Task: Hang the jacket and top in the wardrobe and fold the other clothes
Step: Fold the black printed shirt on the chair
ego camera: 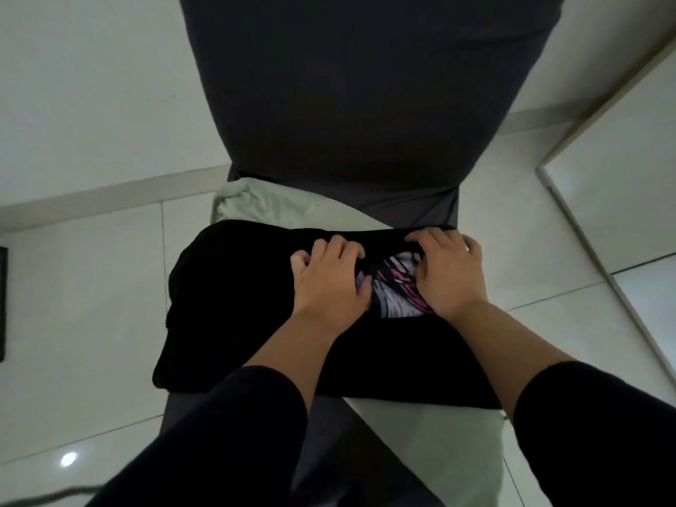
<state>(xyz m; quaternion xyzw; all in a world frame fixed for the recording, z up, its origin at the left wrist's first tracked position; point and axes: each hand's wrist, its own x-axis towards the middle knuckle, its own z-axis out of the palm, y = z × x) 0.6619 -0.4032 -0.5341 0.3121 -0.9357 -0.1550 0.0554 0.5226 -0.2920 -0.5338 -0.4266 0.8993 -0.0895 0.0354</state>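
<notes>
Nearest, the left hand (331, 283) and right hand (448, 274) rest on a black garment (234, 305) on a chair seat, fingers curled, pinching its far fold beside a pink-and-white print (397, 287); no writing is readable. Beyond lie pale green cloth (256, 206) and the dark chair back (365, 104).

The black shirt (256, 305) is looking like soft matt cloth, with a smoother printed patch (395, 287) in pink and white. The grey chair cover (365, 86) is showing a smooth, stretchy fabric. A pale green cloth (263, 206) is lying crumpled. The floor tiles (91, 287) are shining glossy, reflecting a light.
</notes>
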